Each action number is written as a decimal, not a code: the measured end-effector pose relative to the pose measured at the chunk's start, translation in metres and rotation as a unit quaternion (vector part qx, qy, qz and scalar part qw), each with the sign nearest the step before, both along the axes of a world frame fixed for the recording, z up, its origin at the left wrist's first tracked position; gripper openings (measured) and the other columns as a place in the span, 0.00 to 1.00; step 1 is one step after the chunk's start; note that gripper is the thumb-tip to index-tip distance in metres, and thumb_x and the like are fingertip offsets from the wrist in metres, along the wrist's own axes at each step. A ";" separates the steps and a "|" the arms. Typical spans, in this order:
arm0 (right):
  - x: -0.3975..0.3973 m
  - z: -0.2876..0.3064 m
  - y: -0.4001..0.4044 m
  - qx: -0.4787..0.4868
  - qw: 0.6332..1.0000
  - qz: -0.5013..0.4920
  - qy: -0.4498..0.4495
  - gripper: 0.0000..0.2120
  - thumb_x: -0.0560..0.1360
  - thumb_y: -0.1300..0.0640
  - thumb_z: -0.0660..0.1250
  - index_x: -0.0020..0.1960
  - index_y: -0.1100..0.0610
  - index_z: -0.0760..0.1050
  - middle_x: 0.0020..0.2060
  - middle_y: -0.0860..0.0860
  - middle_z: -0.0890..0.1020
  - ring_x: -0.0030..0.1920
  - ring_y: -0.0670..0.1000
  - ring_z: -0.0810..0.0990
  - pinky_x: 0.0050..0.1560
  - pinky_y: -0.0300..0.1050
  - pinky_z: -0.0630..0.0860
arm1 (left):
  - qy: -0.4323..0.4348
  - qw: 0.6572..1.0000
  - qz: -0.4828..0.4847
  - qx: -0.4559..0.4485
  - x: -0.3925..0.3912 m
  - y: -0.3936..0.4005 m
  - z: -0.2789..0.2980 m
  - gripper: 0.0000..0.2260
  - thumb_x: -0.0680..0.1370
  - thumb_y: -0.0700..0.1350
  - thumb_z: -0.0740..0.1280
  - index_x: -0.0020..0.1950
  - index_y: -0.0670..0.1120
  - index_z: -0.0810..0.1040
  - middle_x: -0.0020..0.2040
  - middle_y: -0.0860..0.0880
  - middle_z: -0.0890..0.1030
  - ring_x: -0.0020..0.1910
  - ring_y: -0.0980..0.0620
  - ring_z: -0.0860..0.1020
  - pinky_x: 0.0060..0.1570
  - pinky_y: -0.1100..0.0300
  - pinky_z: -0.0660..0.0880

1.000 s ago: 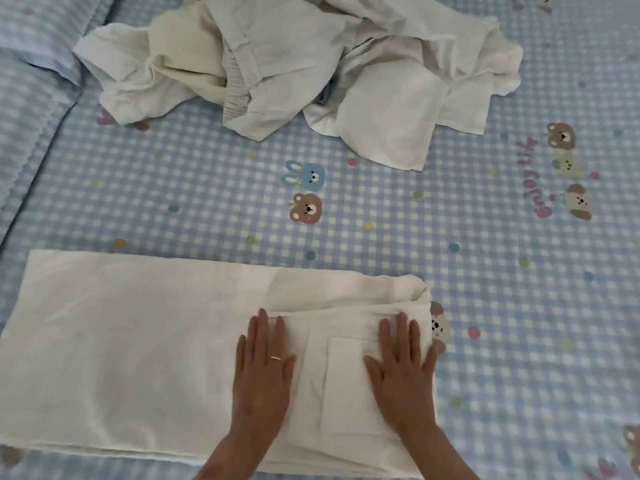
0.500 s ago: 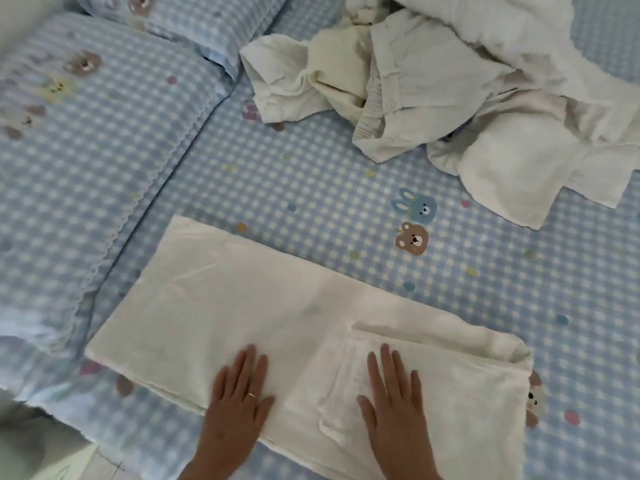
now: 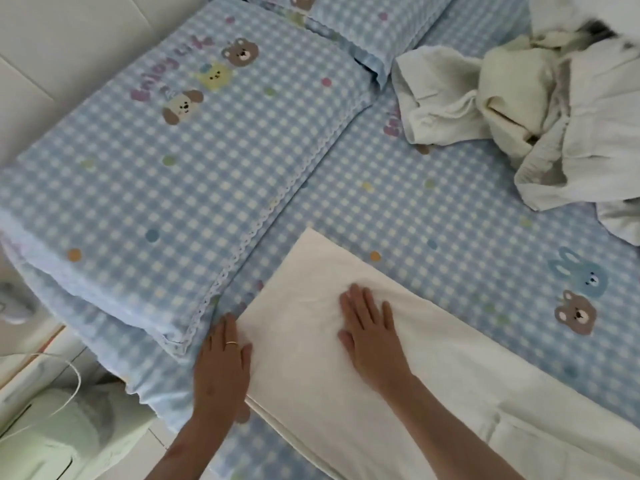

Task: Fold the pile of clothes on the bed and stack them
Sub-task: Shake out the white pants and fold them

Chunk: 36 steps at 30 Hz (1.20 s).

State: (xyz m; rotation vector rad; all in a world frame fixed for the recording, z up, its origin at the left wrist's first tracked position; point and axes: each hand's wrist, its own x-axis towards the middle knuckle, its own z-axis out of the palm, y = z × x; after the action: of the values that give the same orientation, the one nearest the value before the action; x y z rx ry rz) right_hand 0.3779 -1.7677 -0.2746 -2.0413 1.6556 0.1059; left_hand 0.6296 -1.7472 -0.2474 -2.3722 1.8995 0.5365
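Note:
Cream trousers (image 3: pixel 446 355) lie flat and folded lengthwise on the blue checked bed sheet (image 3: pixel 408 209), running from the centre to the lower right. My left hand (image 3: pixel 223 365), wearing a ring, rests flat at the hem end of the trousers, partly on the sheet. My right hand (image 3: pixel 372 336) presses flat on the leg fabric a little to the right. A pile of unfolded white and cream clothes (image 3: pixel 540 109) sits at the upper right.
A blue checked pillow (image 3: pixel 166 161) with bear prints lies left of the trousers, a second pillow (image 3: pixel 367 26) behind it. The bed's left edge and a pale green object (image 3: pixel 59 441) with a cable are at the lower left.
Both hands have slid left along the trouser legs toward the hem end. The view has swung left, so the pillow now fills the left side.

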 end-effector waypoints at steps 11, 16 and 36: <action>0.075 0.027 -0.160 -0.064 0.959 0.258 0.095 0.19 0.77 0.59 0.62 0.67 0.51 0.68 0.64 0.49 0.72 0.70 0.53 0.63 0.72 0.60 0.45 | 0.267 0.945 0.186 0.027 0.028 -0.006 0.025 0.10 0.75 0.42 0.70 0.55 0.45 0.78 0.49 0.49 0.78 0.49 0.50 0.75 0.48 0.62 0.66; 0.051 0.076 -0.171 -0.058 0.945 0.310 0.083 0.14 0.75 0.50 0.67 0.60 0.50 0.74 0.54 0.47 0.75 0.59 0.50 0.70 0.65 0.48 0.60 | 0.398 0.891 0.205 0.067 0.017 0.008 0.075 0.06 0.72 0.40 0.72 0.43 0.50 0.80 0.38 0.48 0.82 0.38 0.52 0.80 0.38 0.61 0.75; -0.320 0.124 0.137 -0.065 0.989 0.108 0.071 0.20 0.59 0.67 0.76 0.46 0.49 0.80 0.46 0.44 0.82 0.47 0.47 0.82 0.58 0.42 0.64 | 0.345 0.812 -0.329 0.337 -0.295 0.161 0.129 0.18 0.81 0.49 0.60 0.70 0.46 0.70 0.52 0.53 0.71 0.69 0.54 0.67 0.63 0.68 0.60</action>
State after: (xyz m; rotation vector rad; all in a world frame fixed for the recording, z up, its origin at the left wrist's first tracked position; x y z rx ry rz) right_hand 0.0582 -1.6308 -0.1503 -2.3583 1.5543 0.2280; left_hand 0.3343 -1.5857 -0.1182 -1.0247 2.0476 1.7588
